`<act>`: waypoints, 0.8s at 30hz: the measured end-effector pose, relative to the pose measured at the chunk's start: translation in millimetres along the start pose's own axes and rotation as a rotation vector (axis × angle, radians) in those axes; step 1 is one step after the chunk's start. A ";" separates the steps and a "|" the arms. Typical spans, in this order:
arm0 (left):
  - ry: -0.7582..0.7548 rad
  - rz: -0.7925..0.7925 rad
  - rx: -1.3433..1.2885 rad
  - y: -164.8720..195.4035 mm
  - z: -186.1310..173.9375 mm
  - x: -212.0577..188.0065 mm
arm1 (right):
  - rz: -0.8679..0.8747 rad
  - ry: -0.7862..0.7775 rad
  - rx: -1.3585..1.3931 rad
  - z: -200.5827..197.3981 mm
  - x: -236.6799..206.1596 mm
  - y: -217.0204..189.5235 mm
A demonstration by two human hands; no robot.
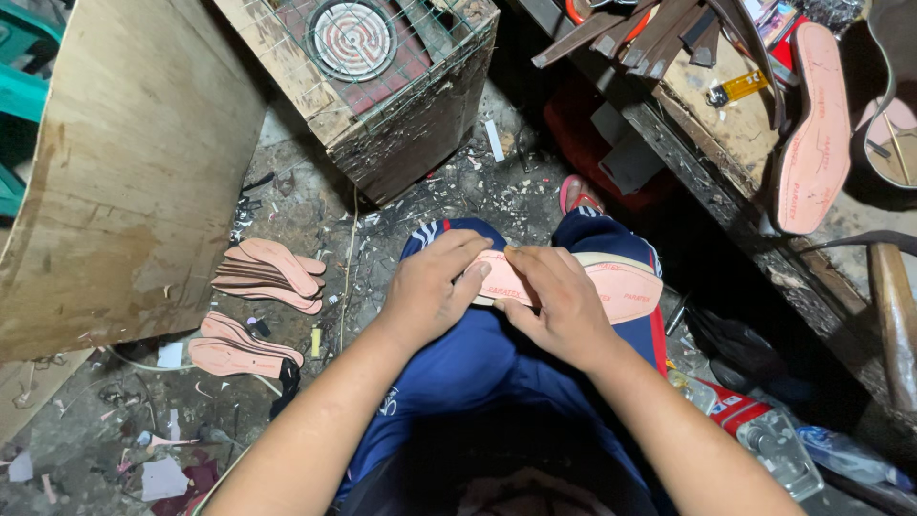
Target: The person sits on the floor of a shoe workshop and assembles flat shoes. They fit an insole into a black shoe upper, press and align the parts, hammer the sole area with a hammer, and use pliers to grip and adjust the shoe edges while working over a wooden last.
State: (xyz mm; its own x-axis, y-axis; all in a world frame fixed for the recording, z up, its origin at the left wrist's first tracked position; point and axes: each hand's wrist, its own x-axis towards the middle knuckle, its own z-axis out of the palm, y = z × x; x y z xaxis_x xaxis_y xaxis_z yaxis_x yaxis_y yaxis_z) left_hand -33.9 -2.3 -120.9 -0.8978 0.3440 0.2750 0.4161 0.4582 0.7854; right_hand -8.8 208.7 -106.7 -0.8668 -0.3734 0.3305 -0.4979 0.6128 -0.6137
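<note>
The person's forearms are reaching out over blue-trousered knees, and both hands are closing on one pink shoe insole (611,284) lying across the lap. The left hand (430,291) is curling around the insole's near end, fingers bent over its top face; the right hand (564,306) is pressing down on its middle, thumb and fingers wrapped over the edge. A paler layer is showing along the insole's far edge (whether it is glued or loose cannot be told). If the two hands are pressing unevenly, the layers may be shifting out of line, or the thin board may be creasing across the knee. Should the grip slip, the insole is likely landing on the littered floor (430,191), picking up grit. Two stacks of pink insoles (272,272) are lying there already, well apart from the hands, beside a plywood panel (124,162).
</note>
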 end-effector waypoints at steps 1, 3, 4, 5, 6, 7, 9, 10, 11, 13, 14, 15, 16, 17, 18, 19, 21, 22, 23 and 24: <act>0.002 0.015 0.038 3.3 -1.1 0.5 | 0.006 -0.006 -0.004 -0.8 0.8 -0.1; 0.005 0.044 0.114 6.6 -1.3 1.4 | 0.002 -0.005 0.001 -2.0 2.4 0.5; 0.004 0.043 0.119 6.1 -0.6 1.4 | 0.002 -0.006 0.005 -2.5 3.0 1.2; 0.005 0.042 0.124 3.9 0.4 1.5 | 0.022 -0.020 0.008 -3.0 3.6 2.5; 0.008 0.042 0.131 0.4 1.8 1.2 | 0.038 -0.032 0.012 -3.2 4.3 4.0; -0.037 -0.003 -0.045 -5.0 2.0 0.6 | 0.052 -0.043 0.015 -3.4 5.2 5.9; -0.126 -0.094 -0.398 -17.9 2.6 -3.0 | 0.079 -0.054 0.036 -3.6 6.9 10.0; -0.146 -0.127 -0.443 -22.2 6.0 -7.2 | 0.090 -0.060 0.047 -3.6 7.9 12.2; -0.167 -0.160 -0.486 -25.8 9.2 -12.6 | 0.096 -0.071 0.052 -3.7 9.0 14.3; -0.187 -0.202 -0.589 -34.3 14.5 -19.3 | 0.116 -0.093 0.064 -4.4 10.5 17.7; -0.184 -0.207 -0.649 -38.5 17.4 -20.0 | 0.113 -0.111 0.080 -5.2 10.9 19.1; -0.179 -0.210 -0.710 -42.1 19.4 -20.8 | 0.108 -0.130 0.094 -6.0 11.1 20.3; -0.184 -0.202 -0.699 -45.0 20.0 -22.2 | 0.103 -0.151 0.108 -6.9 11.3 21.1; -0.189 -0.194 -0.689 -47.7 19.9 -22.6 | 0.094 -0.165 0.120 -7.6 11.2 21.7; -0.197 -0.185 -0.678 -49.7 19.4 -22.6 | 0.087 -0.177 0.132 -8.1 11.0 21.9; -0.203 -0.182 -0.664 -51.2 18.7 -22.4 | 0.082 -0.191 0.145 -8.4 10.7 22.1; -0.216 -0.178 -0.635 -52.4 16.6 -22.3 | 0.073 -0.186 0.132 -8.1 10.3 21.7; -0.221 -0.175 -0.614 -52.6 15.2 -22.0 | 0.068 -0.183 0.125 -7.6 10.1 21.4; -0.225 -0.172 -0.593 -52.3 13.9 -21.7 | 0.072 -0.190 0.124 -7.1 10.2 21.1; -0.230 -0.167 -0.573 -51.9 12.7 -21.1 | 0.075 -0.195 0.121 -6.7 10.4 20.8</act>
State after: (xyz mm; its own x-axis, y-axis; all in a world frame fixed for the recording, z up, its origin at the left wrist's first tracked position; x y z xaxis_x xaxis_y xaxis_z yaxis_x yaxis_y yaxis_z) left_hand -34.7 -23.0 -174.6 -0.8637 0.5018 0.0468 0.0727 0.0322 0.9968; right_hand -28.3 222.2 -111.3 -0.8740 -0.4644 0.1430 -0.4151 0.5604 -0.7167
